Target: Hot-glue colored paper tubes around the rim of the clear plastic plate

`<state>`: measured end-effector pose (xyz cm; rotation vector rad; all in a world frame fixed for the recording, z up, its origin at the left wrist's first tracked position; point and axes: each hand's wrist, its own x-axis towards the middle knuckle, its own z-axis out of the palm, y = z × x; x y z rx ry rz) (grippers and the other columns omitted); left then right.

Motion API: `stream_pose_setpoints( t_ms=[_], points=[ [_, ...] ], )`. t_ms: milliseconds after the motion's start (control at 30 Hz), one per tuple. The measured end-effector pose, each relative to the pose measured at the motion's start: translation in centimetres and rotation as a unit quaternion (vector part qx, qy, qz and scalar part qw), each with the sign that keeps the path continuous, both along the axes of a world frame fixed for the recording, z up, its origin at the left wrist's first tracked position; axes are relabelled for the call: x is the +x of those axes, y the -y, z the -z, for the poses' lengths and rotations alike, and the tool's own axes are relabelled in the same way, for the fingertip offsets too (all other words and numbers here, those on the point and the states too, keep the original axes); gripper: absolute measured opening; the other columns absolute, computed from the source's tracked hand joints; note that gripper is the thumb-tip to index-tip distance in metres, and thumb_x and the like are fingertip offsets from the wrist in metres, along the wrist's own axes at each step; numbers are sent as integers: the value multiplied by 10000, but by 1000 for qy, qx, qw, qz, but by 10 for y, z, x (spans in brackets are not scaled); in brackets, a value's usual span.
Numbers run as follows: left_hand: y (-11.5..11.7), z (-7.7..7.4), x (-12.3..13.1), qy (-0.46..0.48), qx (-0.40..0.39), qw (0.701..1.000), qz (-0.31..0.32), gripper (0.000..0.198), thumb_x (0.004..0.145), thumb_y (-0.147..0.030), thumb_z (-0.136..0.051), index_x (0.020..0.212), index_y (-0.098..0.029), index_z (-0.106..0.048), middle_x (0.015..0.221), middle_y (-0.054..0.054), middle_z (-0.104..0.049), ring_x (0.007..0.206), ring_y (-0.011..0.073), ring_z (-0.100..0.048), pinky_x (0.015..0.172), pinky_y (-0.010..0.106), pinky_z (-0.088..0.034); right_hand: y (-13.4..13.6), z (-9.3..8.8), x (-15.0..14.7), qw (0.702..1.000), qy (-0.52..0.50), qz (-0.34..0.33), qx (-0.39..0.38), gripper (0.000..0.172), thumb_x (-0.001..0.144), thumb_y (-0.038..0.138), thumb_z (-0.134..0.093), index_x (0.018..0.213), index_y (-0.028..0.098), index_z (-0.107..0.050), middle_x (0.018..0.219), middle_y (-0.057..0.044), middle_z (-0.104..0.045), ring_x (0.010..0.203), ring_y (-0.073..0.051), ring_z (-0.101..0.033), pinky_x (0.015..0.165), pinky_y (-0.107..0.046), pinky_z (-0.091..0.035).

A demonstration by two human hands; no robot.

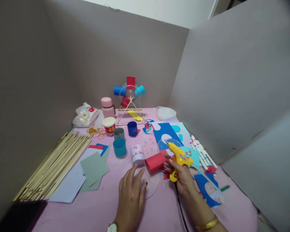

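Note:
My right hand (181, 175) is wrapped round the handle of a yellow hot glue gun (177, 153), its nozzle pointing up and to the left. A clear glue stick (209, 180) sticks out of its back, and a black cord hangs below. My left hand (132, 187) lies over a clear plastic disc (152, 190), fingers apart, holding nothing. Just beyond its fingertips stands a white paper cylinder (137, 155) with red writing. A red paper cylinder (155, 162) lies on its side between my hands, close to the right fingers.
Bamboo sticks (55, 164) and grey paper sheets (95, 169) lie left. A teal cup (120, 147), a blue cup (132, 129) and a paper cup (109, 125) stand mid-table. Behind is a stick-framed wheel (130, 96). Blue paper (168, 132) and markers (203, 151) lie right.

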<state>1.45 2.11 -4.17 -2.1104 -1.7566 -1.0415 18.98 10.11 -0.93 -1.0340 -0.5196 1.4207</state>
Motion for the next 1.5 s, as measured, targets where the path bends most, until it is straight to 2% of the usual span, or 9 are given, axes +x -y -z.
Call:
stream_pose_setpoints(
  t_ms=[100,167,333,567,1033,1167,1500],
  points=[
    [4,6,-2,6,-10,1000,10,356,895,-197,-472,1249,-208,-508,1293,126,-533,1166,253,-495,913,431,-456,-4,6,-4,999,22,-17,-20,328,518,257,-875,752,131,-683,610,-29,-727,500,-134,-644,442,-197,-511],
    [6,10,-2,3,-19,1000,15,335,891,-196,-483,1223,-209,-521,1283,123,-539,1155,254,-500,908,438,-460,-7,9,-6,999,36,-16,-26,347,481,258,-884,725,129,-673,554,-14,-704,468,-122,-620,419,-186,-488],
    [7,16,-4,-11,-56,998,14,332,879,-192,-504,1211,-208,-514,1259,128,-560,1121,265,-527,869,454,-494,-10,14,-4,997,63,0,-37,391,405,256,-891,700,135,-664,505,9,-683,420,-88,-578,400,-154,-458],
    [7,19,-6,-7,-71,997,24,311,878,-201,-518,1188,-207,-513,1251,139,-560,1108,269,-538,869,465,-504,-12,19,0,996,83,-14,-28,312,444,244,-864,665,139,-672,511,-5,-689,436,-86,-585,435,-152,-473],
    [4,11,-6,-9,-84,995,50,303,887,-187,-499,1190,-185,-512,1199,123,-612,1086,259,-559,869,443,-478,-14,23,1,997,76,-13,-28,333,436,249,-872,681,141,-675,534,-11,-700,468,-105,-619,461,-166,-502],
    [-3,6,-2,5,-122,990,71,274,909,-169,-444,1168,-173,-532,1136,106,-642,1017,238,-588,853,415,-469,-15,23,0,997,70,-11,-30,351,431,239,-878,703,144,-675,532,-1,-700,472,-104,-624,455,-160,-500],
    [-17,-2,8,8,-206,976,64,312,938,-162,-378,1206,-160,-539,979,88,-640,856,236,-571,760,409,-455,-15,19,-2,998,52,-11,-27,348,432,227,-880,696,149,-668,538,6,-702,484,-109,-642,460,-161,-502]
  ],
)
